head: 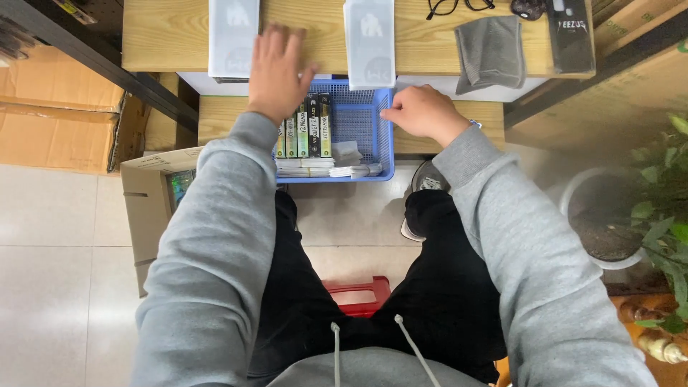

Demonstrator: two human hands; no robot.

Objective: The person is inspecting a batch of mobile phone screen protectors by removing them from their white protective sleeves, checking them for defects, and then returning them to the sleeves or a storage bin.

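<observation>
I'm seeing L hand hovering flat over blue basket, fingers spread, empty. R hand is gripping basket's rim w/ fingers curled.

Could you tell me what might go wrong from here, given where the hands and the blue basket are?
The blue basket appears to overhang the front edge of the lower shelf; the right hand gripping its rim could tip it off. The left hand reaches over the upright boxes and might knock them over. The loose white packets by the front wall could slide out.
</observation>
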